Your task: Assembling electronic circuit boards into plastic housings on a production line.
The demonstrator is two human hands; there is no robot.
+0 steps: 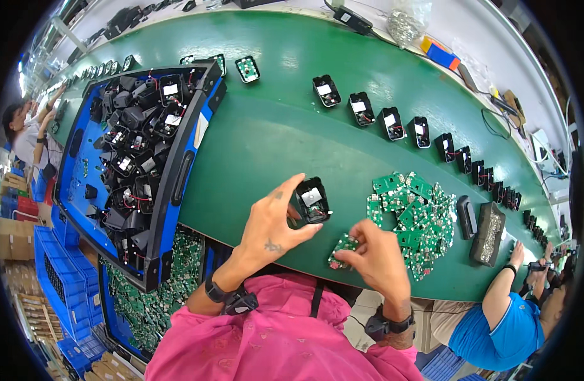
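Observation:
Between the thumb and fingers of my left hand (273, 222) is a black plastic housing (313, 198), its open side up, with a white block and thin wires inside. My right hand (376, 255) pinches a small green circuit board (343, 250) by the table's near edge, to the right of the housing and apart from it. A heap of green circuit boards (419, 219) lies just beyond my right hand. Farther off, a curved row of similar black housings (360, 109) stands on the green table (260, 140).
On the left, a blue crate (197, 133) holds many black housings; a lower crate of circuit boards (159, 279) sits below it. Right of the heap stands a black box of small metal parts (489, 235). Co-workers sit at the far left and right (501, 324).

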